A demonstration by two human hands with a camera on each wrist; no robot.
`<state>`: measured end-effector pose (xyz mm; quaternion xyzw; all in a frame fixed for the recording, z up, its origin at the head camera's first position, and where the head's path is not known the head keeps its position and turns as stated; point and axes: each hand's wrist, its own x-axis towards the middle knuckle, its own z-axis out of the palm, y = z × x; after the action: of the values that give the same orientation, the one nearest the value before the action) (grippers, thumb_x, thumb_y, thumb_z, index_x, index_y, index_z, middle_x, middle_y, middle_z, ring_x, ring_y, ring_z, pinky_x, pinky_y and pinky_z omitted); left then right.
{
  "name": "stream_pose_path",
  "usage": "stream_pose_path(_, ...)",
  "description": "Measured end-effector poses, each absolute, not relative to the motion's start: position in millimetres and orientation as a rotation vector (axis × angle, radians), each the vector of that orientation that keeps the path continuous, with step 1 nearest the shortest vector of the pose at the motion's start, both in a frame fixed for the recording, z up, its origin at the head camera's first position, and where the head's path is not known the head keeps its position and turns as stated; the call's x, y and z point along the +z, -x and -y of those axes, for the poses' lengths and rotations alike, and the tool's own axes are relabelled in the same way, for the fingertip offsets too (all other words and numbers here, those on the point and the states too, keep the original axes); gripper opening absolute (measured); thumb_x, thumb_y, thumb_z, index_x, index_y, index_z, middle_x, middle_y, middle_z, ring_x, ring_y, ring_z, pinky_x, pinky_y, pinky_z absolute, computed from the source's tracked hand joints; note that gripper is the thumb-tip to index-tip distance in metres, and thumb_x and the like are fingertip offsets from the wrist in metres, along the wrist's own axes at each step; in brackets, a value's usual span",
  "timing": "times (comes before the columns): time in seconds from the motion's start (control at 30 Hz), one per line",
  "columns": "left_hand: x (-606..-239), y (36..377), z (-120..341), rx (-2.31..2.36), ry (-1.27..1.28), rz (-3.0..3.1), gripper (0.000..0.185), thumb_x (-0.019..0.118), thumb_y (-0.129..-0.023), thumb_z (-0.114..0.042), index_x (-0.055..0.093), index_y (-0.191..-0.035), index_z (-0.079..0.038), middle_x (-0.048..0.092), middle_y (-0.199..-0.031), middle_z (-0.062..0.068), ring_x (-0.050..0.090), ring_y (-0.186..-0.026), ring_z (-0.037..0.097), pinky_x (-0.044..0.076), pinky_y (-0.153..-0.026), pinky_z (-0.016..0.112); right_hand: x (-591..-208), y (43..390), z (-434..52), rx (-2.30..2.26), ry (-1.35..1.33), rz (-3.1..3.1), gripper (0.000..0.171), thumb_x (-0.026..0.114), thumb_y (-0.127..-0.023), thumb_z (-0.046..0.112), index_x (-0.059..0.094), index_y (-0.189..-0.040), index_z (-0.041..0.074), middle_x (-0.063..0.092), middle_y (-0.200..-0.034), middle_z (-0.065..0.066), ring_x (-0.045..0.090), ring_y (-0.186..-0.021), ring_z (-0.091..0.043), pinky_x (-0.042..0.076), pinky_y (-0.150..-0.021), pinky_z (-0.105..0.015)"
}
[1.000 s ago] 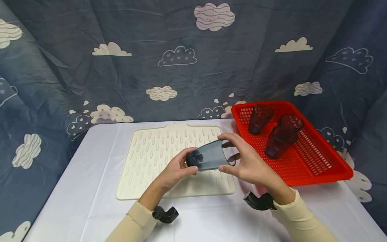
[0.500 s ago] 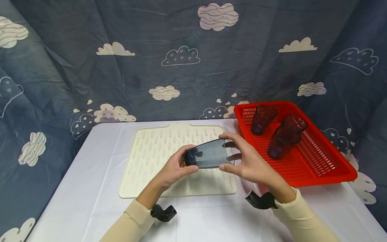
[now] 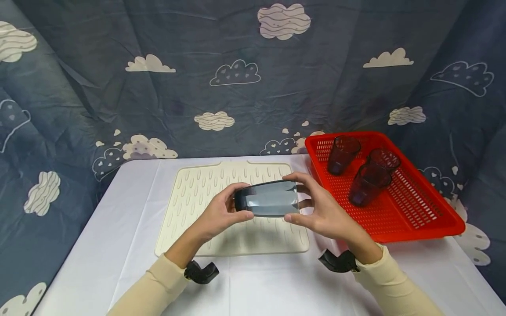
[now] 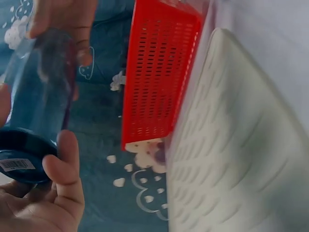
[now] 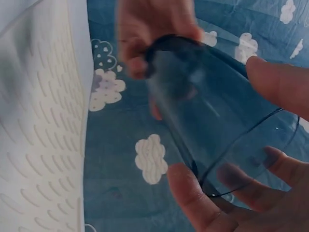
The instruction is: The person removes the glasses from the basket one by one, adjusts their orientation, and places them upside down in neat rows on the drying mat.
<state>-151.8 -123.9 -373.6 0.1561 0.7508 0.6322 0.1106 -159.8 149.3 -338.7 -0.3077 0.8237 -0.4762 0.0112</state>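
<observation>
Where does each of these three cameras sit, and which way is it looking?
Head: on the head, looking down at the table; both hands and sleeves show.
Left wrist: on the left wrist, facing the cup base; left hand shows.
Right wrist: on the right wrist, facing the cup's rim; right hand shows.
All share the cup and mat.

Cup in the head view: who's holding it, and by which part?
Both hands hold the cup sideways above the mat: the left hand grips its base end, the right hand pinches its open rim end.

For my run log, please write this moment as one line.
left hand: grips base | right hand: grips rim | object: dark translucent plastic cup, sideways above cream ridged mat
</observation>
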Motion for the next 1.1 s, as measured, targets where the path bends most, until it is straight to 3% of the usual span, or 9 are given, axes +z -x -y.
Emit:
stream_pose_path(0.27,-339.6,151.5,141.0,1.624,-0.542,-2.443,0.064,0.082,-0.082,-0.016,0.051,-0.138,-0.016,0.062,-0.124,0.011,0.066,-0.091,0.018,0.057,-0.080,0.031,-348.6,161.0,-139.5,-1.573,0.937,-2.493,0.085,0.086,-0.073,0.007,0.036,-0.141,0.014,0.050,-0.136,-0.009,0.062,-0.105,-0.028,0.058,-0.083,-0.029)
stream_pose_path(0.43,-320.7,149.5,146.2,1.468,-0.573,-2.585,0.066,0.084,-0.079,-0.018,0.052,-0.137,-0.017,0.067,-0.116,0.007,0.068,-0.087,0.015,0.056,-0.086,0.035,-354.8,160.0,-132.4,-1.583,0.931,-2.529,0.087,0.087,-0.071,0.005,0.035,-0.139,0.014,0.051,-0.138,-0.008,0.056,-0.113,-0.024,0.054,-0.087,-0.027)
stream_pose_path(0.63,-304.5,146.7,150.0,1.351,-0.605,-2.680,0.065,0.084,-0.078,-0.021,0.054,-0.135,-0.017,0.070,-0.106,0.005,0.067,-0.080,0.013,0.056,-0.080,0.033,-359.0,159.7,-126.3,-1.601,0.960,-2.567,0.083,0.087,-0.071,0.005,0.037,-0.137,0.011,0.054,-0.140,-0.008,0.056,-0.117,-0.021,0.051,-0.090,-0.024)
stream_pose_path(0.87,-296.0,147.4,154.7,1.295,-0.653,-2.736,0.063,0.084,-0.078,-0.022,0.055,-0.134,-0.018,0.068,-0.106,0.004,0.066,-0.080,0.014,0.054,-0.077,0.033,-361.4,159.9,-118.1,-1.599,0.932,-2.585,0.085,0.088,-0.070,0.006,0.037,-0.137,0.012,0.057,-0.136,-0.007,0.056,-0.113,-0.018,0.051,-0.087,-0.026)
stream_pose_path(1.1,-295.5,149.2,157.9,1.319,-0.652,-2.739,0.063,0.084,-0.078,-0.021,0.055,-0.134,-0.016,0.067,-0.115,0.005,0.068,-0.099,0.018,0.057,-0.092,0.036,-362.5,160.2,-111.8,-1.553,0.914,-2.635,0.087,0.089,-0.069,0.007,0.036,-0.138,0.013,0.058,-0.133,-0.007,0.057,-0.113,-0.021,0.051,-0.084,-0.027)
